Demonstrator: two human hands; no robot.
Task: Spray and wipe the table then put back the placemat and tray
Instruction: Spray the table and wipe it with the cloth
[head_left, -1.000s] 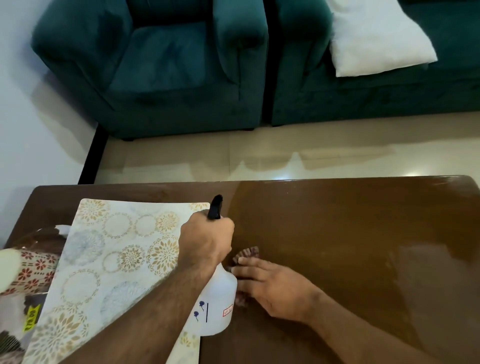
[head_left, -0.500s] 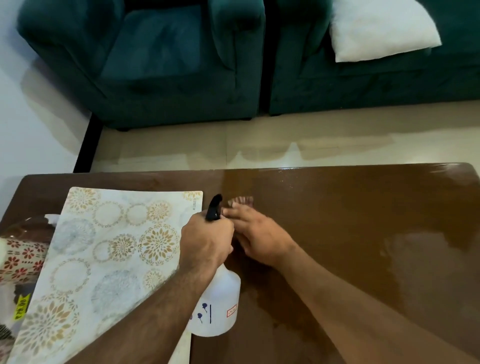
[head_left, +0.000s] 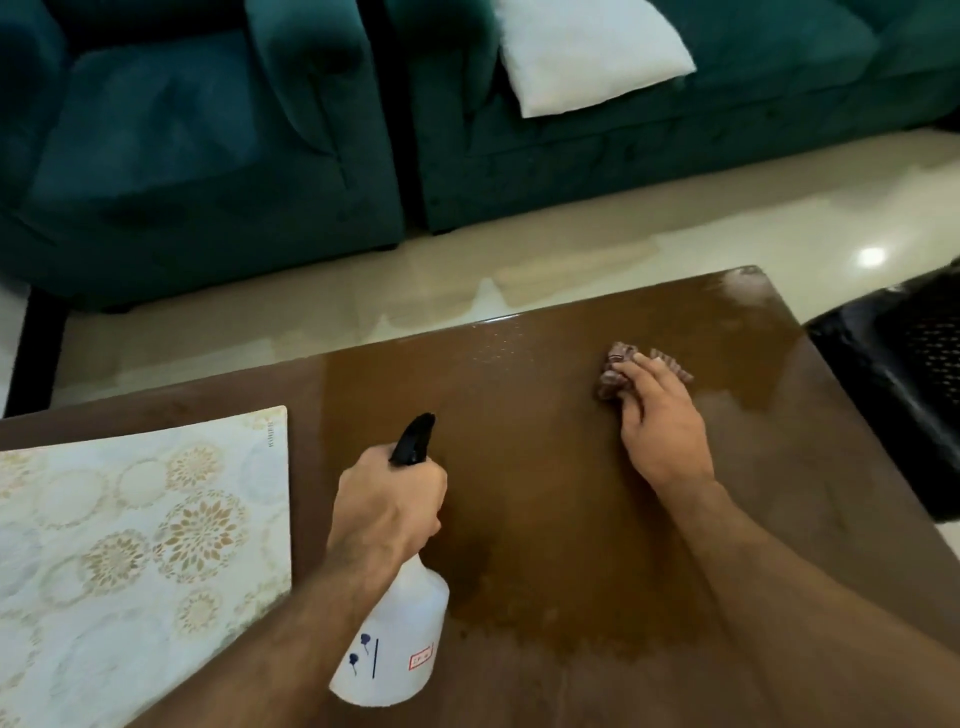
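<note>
Brown glossy wood fills the lower half of the frame, and the table looks wet in streaks, with fine spray droplets up near its far edge. The right hand presses a reddish cloth flat at right of centre, fingers laid close together over it; those droplets lie just up and left of the fingertips, so I'd guess the wipe heads that way. The left hand grips the white spray bottle, nozzle pointing up-frame. The patterned placemat lies flat at lower left, long side running up-frame; no tray is visible
</note>
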